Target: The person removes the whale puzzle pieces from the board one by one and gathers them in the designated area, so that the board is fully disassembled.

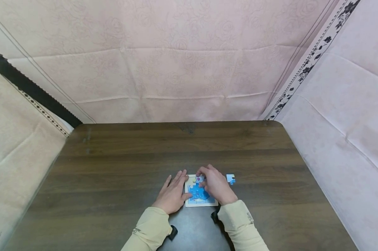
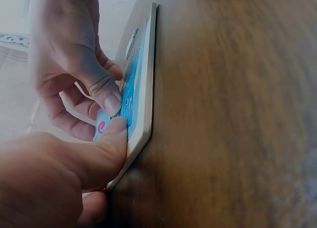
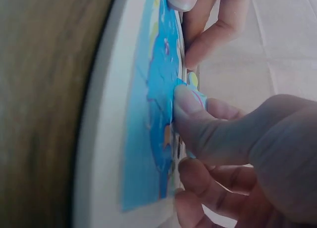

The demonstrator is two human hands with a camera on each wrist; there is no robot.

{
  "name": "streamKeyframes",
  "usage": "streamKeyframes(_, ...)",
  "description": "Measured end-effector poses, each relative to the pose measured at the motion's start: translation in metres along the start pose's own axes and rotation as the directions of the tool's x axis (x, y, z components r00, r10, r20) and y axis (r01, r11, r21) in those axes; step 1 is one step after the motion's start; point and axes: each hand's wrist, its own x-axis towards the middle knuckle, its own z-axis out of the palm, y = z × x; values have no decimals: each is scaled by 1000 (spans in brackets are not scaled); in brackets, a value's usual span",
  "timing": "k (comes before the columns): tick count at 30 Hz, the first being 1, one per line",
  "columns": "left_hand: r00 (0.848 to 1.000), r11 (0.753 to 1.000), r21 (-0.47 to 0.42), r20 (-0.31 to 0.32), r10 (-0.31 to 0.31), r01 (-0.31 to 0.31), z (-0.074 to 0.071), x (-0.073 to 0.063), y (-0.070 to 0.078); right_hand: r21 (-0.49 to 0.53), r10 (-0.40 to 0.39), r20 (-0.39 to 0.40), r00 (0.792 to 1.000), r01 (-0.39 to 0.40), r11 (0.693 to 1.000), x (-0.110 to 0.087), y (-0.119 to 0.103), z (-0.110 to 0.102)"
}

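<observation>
A jigsaw puzzle board (image 1: 202, 205) with a pale rim lies on the table, its picture largely blue. My right hand (image 1: 218, 185) is over the board's upper right part, pinching a light-blue puzzle piece (image 2: 102, 126) with a pink swirl between thumb and fingers. In the right wrist view that puzzle piece (image 3: 199, 96) is tilted up from the board's surface, partly behind the thumb. At the board's left edge rests my left hand (image 1: 173, 194), fingers stretched out and thumb lying on the puzzle. A loose blue-and-white puzzle piece (image 1: 230, 179) lies right of the board.
The brown wooden table (image 1: 119, 174) extends around the board on all sides. Pale patterned cloth (image 1: 182, 76) hangs behind the table and along both sides. Dark straps (image 1: 173, 233) show at the cream sleeves (image 1: 152, 226).
</observation>
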Motion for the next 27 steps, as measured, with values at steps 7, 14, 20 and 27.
streamKeyframes(7, 1000, 1000, 4, 6, -14, 14, 1, -1, 0, 72, 3, -5, 1000, -3, 997, -3, 2, 0)
streamKeyframes(14, 1000, 1000, 5, 6, -12, 12, 0, -1, 0, 73, -38, -70, 997, 43, 996, -6, 6, 4)
streamKeyframes(20, 1000, 1000, -3, 13, -7, 7, 0, -1, 1, 206, 28, -101, 994, -6, 978, -13, 10, -2)
streamKeyframes(27, 1000, 1000, -8, -1, -6, 6, -2, -3, 4, 298, 163, -192, 968, -101, 949, -27, 27, -35)
